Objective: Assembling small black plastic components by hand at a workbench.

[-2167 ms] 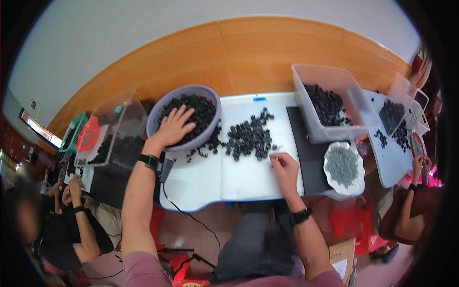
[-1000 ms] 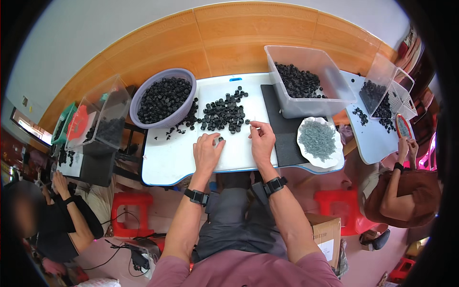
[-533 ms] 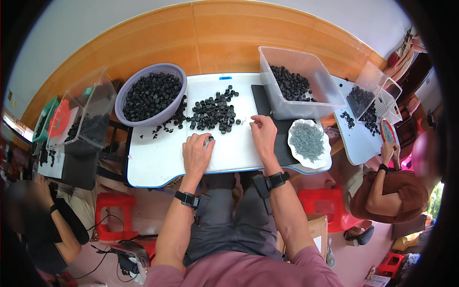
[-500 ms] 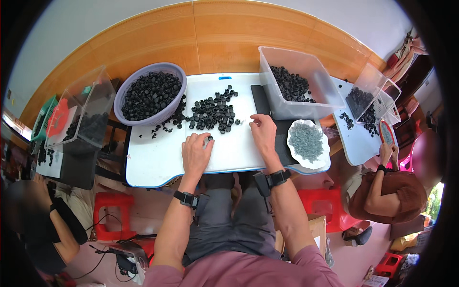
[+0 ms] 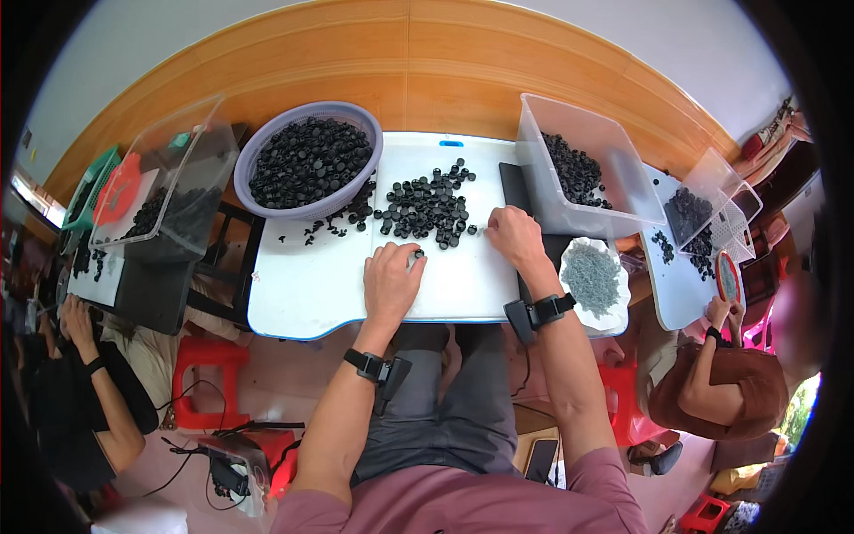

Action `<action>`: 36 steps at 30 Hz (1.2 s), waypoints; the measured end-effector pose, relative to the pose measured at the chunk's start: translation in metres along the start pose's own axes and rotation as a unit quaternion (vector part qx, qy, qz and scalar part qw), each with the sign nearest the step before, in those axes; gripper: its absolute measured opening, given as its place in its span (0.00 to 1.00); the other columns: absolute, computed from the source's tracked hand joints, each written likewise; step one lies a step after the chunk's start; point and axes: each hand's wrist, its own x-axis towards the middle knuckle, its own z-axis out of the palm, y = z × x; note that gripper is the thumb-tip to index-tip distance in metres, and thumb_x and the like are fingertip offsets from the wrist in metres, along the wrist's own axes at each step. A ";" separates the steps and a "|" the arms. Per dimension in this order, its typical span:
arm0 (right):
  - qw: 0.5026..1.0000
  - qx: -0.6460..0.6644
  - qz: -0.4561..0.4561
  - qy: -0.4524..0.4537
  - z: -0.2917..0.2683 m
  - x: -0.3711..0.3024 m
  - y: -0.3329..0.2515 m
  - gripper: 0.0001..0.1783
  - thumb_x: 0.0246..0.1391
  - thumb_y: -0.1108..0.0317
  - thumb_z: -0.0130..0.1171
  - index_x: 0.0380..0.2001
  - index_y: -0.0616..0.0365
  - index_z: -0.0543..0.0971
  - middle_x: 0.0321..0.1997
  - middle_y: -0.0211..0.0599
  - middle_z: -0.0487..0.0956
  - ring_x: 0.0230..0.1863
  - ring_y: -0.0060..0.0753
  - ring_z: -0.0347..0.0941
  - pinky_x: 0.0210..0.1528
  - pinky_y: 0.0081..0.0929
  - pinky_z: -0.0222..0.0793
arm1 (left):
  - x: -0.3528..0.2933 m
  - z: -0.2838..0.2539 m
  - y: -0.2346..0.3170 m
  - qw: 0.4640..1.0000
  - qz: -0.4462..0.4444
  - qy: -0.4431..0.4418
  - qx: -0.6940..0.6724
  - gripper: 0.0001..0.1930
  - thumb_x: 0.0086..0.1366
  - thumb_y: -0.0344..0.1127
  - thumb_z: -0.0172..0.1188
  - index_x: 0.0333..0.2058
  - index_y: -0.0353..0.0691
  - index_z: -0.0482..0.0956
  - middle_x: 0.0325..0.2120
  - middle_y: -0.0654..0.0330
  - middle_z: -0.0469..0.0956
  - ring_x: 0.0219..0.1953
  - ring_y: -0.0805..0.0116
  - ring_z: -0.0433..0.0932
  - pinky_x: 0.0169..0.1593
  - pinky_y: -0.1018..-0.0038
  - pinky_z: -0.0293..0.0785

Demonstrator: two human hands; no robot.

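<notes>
Nearest the lower edge, grey trousers and a phone on the lap, with two forearms rising from a pink shirt, each wrist strapped with a black band. On the white table, left hand lying palm down, fingers loosely curled forward, fingertips touching one small black cap; whether actually pinched cannot be told. Just to the right, right hand resting on the table's right edge, fingers bent and pointing left toward a stray cap beside the pile; grip likewise unclear. Hands apart, a bare strip of table between them. Just beyond both hands, a loose pile of black caps, spread wider than deep, long axis running left to right across the table, slightly nearer the right hand's fingertips than the left's. The caps themselves round and too small for any facing to be told. Right of the right wrist, a white dish holding grey bits. Farther back on the left, a lilac basket heaped with more black caps, a few spilled beside it; farther back on the right, a clear bin part filled with the same. Toward either side, other people seated at tables of their own with similar tubs. Farthest, a wooden wall panel.
</notes>
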 end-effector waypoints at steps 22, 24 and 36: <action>0.910 0.345 0.063 0.223 0.044 -0.070 -0.019 0.07 0.55 0.76 0.61 0.37 0.64 0.85 0.33 0.45 0.84 0.30 0.36 0.82 0.36 0.30 0.77 | 0.016 0.008 -0.011 0.996 -0.082 0.040 0.004 0.14 0.66 0.32 0.61 0.50 0.38 0.80 0.35 0.54 0.77 0.33 0.53 0.79 0.39 0.57 0.75; 0.896 0.373 0.075 0.230 0.045 -0.068 -0.017 0.07 0.55 0.76 0.62 0.37 0.64 0.85 0.33 0.44 0.84 0.30 0.35 0.82 0.36 0.30 0.77 | 0.019 0.009 -0.008 0.996 -0.083 0.039 0.022 0.14 0.66 0.32 0.61 0.50 0.38 0.80 0.35 0.53 0.77 0.33 0.52 0.80 0.40 0.57 0.75; 0.901 0.366 0.013 0.233 0.044 -0.071 -0.018 0.07 0.55 0.78 0.61 0.37 0.63 0.85 0.34 0.43 0.83 0.30 0.37 0.80 0.36 0.30 0.76 | 0.023 0.009 -0.007 0.994 -0.091 0.051 0.032 0.13 0.65 0.34 0.65 0.46 0.38 0.81 0.34 0.53 0.77 0.33 0.52 0.79 0.39 0.57 0.75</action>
